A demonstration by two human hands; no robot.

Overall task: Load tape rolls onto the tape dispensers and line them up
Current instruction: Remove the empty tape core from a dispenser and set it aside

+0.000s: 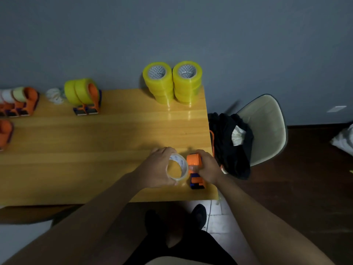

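Holding the clear tape roll (177, 167) in your left hand (156, 169) at lower centre, fingers curled round it, line its core up squarely with the orange dispenser (194, 170) gripped in your right hand (207, 166), then press on.

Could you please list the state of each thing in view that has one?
Clear tape roll: gripped by left hand, not yet mounted.
Orange plastic tape dispenser: empty, held by right hand.
Yellow tape rolls: two stacks, unloaded.
Two orange dispensers with yellow rolls: loaded, side by side.
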